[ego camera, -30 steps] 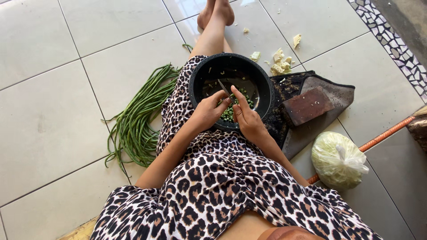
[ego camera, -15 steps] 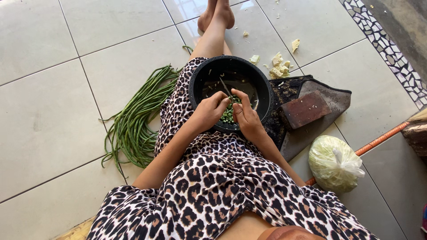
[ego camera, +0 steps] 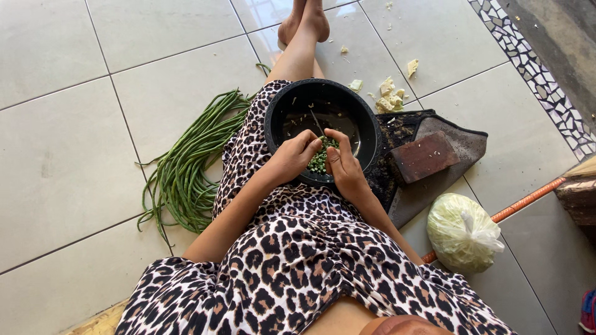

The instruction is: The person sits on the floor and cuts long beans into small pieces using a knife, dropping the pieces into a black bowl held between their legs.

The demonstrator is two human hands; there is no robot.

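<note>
head view: your left hand point(ego camera: 290, 158) and right hand point(ego camera: 345, 169) pinch a bunch of green beans point(ego camera: 318, 158) together over the black bowl point(ego camera: 372, 127) on your lap; you look mid-cut, next feed the bunch forward evenly

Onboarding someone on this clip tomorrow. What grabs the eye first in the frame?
The black bowl on the person's lap at centre, with the left hand and right hand meeting over a small heap of chopped green bean pieces. Next, the long bundle of yardlong beans on the tiled floor to the left. To the right lies a bagged cabbage.
</note>
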